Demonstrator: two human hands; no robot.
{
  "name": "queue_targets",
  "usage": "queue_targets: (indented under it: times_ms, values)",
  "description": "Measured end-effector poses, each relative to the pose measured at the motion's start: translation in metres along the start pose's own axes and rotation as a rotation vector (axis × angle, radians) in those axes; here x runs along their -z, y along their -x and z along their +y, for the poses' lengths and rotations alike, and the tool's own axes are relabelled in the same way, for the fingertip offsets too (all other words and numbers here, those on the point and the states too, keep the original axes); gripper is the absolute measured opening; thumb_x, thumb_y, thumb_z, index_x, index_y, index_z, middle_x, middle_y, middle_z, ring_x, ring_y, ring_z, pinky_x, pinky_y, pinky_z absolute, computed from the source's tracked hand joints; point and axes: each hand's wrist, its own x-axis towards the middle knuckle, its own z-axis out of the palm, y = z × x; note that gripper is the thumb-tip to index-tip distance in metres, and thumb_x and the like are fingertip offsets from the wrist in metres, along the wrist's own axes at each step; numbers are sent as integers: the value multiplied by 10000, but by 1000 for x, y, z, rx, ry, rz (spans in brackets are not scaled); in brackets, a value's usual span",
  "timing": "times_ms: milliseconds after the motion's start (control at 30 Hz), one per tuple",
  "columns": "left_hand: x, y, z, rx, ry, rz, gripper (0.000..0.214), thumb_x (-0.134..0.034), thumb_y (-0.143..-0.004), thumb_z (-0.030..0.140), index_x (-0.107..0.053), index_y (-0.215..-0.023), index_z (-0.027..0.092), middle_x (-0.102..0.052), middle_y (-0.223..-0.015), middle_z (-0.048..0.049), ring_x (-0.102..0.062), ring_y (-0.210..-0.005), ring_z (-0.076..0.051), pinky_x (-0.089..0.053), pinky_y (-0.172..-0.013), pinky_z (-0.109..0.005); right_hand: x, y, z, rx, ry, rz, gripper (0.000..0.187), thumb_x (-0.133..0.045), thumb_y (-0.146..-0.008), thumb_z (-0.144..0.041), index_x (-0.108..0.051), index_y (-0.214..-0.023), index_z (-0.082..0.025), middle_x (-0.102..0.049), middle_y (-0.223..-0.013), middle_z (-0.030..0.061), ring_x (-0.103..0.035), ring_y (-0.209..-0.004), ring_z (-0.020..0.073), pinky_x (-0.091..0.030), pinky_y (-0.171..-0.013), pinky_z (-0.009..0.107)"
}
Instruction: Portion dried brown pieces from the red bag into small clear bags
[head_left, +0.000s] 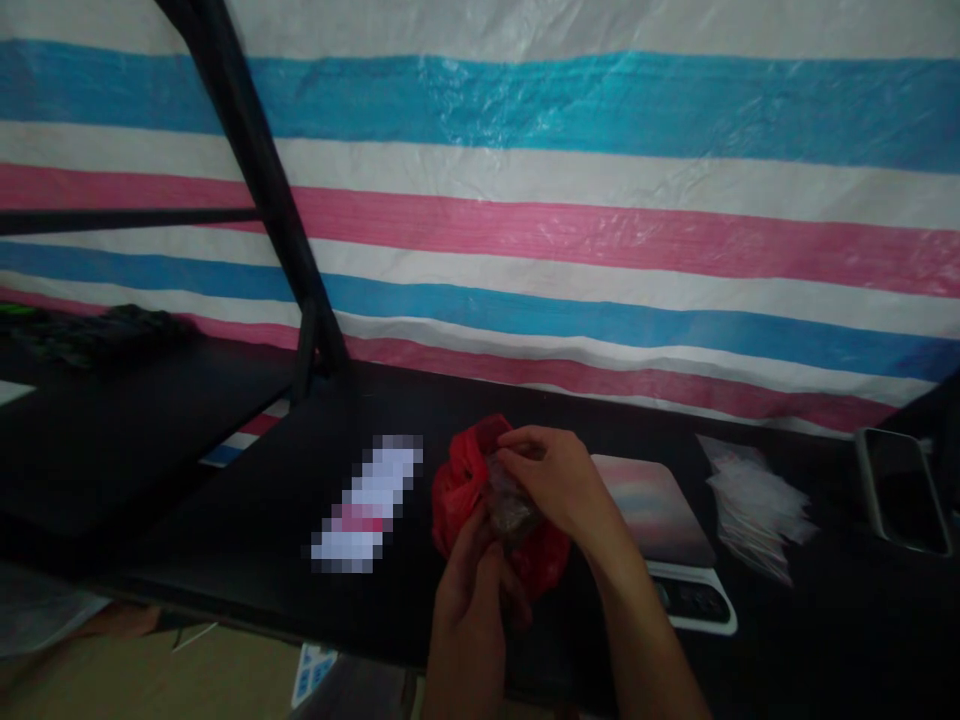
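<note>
A crumpled red plastic bag (459,478) lies on the black table, its mouth open around a clear plastic bag (513,505) with something dark inside, too dim to name. My right hand (556,478) comes over from the right, thumb and fingertips pinched on the upper edge of the clear bag. From below, my left hand (480,575) has its fingers closed on the lower side of the clear bag, against the red plastic. Just right of my right forearm stands a kitchen scale (656,510) with a shiny metal plate and a white front panel.
Small clear zip bags (757,505) lie heaped right of the scale. A phone (906,490) is at the far right. Left of the red bag lies a pixelated white strip (367,505). A black metal post (259,170) rises at the left before a striped tarp (600,230).
</note>
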Motion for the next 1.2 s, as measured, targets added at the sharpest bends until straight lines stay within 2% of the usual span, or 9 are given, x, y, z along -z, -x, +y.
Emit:
queue_targets:
  times_ms: [300,367,433,500,633,733,967,1100,1200]
  values:
    - [-4,-2,-3,-32,-8,-32,703,-667,-900,429,-536,-1519,124,-582,-529,58,-551,-463,-141,-442,-480,-239,-3,-4,3,14,65,-25,181,-687,-859,-138,-847,-894,-215,-837,-904,54,-777,-837,220,-550,-729,297]
    - [-3,-2,-5,-71,-60,-29,640,-634,-927,401,-549,-1509,150,-676,-648,13,-562,-477,-127,-449,-476,-234,0,-2,1,5,38,-23,183,-688,-857,-132,-841,-923,-206,-837,-924,55,-776,-851,215,-556,-745,294]
    - [-1,-1,-7,-130,-131,-13,551,-594,-957,365,-582,-1478,187,-780,-896,-64,-617,-539,-124,-492,-498,-241,5,1,1,-8,-31,-32,216,-695,-848,-136,-834,-1003,-194,-831,-905,52,-771,-824,206,-558,-726,286]
    - [2,-2,-9,-228,-226,4,468,-562,-981,331,-626,-1433,225,-787,-1168,-120,-720,-703,-161,-574,-574,-273,13,4,1,-10,-131,-50,287,-709,-845,-165,-819,-1109,-192,-823,-878,43,-762,-795,196,-560,-708,277]
    - [8,-4,-8,-493,-441,-7,371,-524,-1034,292,-684,-1369,280,-729,-1379,-106,-741,-1191,-257,-650,-928,-399,35,13,5,13,-282,-106,255,-755,-829,-297,-831,-1055,-206,-824,-919,45,-762,-850,198,-582,-767,289]
    - [11,-3,-4,-717,-570,-47,350,-524,-1048,243,-707,-1335,322,-704,-1428,-66,-668,-1337,-253,-593,-1079,-433,54,21,8,3,-320,-92,259,-811,-789,-396,-832,-963,-206,-819,-911,44,-755,-868,203,-588,-813,313]
    - [8,-1,-3,-1021,-756,-16,291,-539,-1024,159,-713,-1206,306,-695,-1323,-55,-709,-1207,-204,-632,-930,-312,116,43,28,-45,-484,108,380,-945,-656,-468,-818,-908,-212,-814,-936,47,-743,-859,198,-579,-868,331]
    - [5,-2,-4,-1096,-792,-26,269,-537,-1015,140,-689,-1175,294,-673,-1269,-43,-698,-1137,-175,-610,-865,-260,147,54,52,-150,-322,177,374,-924,-637,-484,-812,-859,-204,-793,-852,49,-727,-816,215,-573,-814,336]
    - [2,-1,-5,-1118,-817,-41,267,-531,-1013,123,-670,-1173,286,-652,-1256,-43,-672,-1139,-167,-585,-888,-258,159,55,70,-169,-173,224,327,-848,-691,-503,-821,-847,-217,-804,-873,58,-734,-875,232,-561,-820,327]
